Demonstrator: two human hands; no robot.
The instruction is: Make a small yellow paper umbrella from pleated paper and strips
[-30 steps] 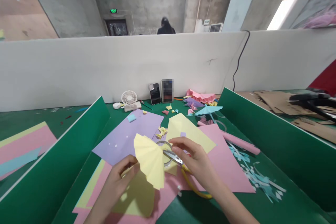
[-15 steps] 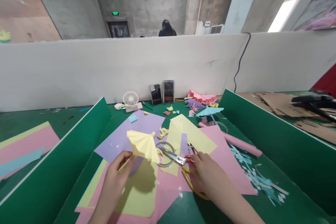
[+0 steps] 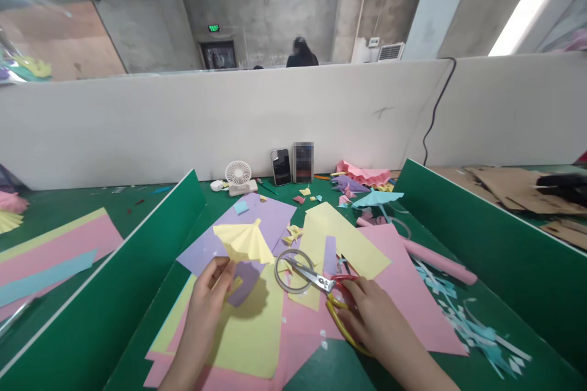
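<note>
Between the thumb and fingers of my left hand [image 3: 211, 284] is a pleated yellow paper umbrella [image 3: 243, 241], its small peak pointing up. It is held above the stacked paper. My right hand [image 3: 369, 305] is closed at the handles of a pair of scissors [image 3: 324, 283], one loop red and the other yellow. The blades point left and lie across a grey ring [image 3: 277, 275] that looks like a tape roll. Under both hands spread yellow paper [image 3: 252, 342], purple paper [image 3: 197, 253] and pink paper [image 3: 408, 293]. Yellow scraps [image 3: 293, 234] lie beyond the ring.
Green dividers [image 3: 137, 269] flank the work area, with a white wall [image 3: 229, 116] behind. A small fan [image 3: 238, 173] and two phone-like devices [image 3: 281, 167] stand at the back. On the right are a blue paper umbrella [image 3: 378, 198], a pink roll [image 3: 440, 259] and blue scraps [image 3: 477, 330].
The yellow umbrella has turned in my left hand, and its peak now points up rather than to the right. My right hand stays at the scissors. The whole view has shifted slightly left.
</note>
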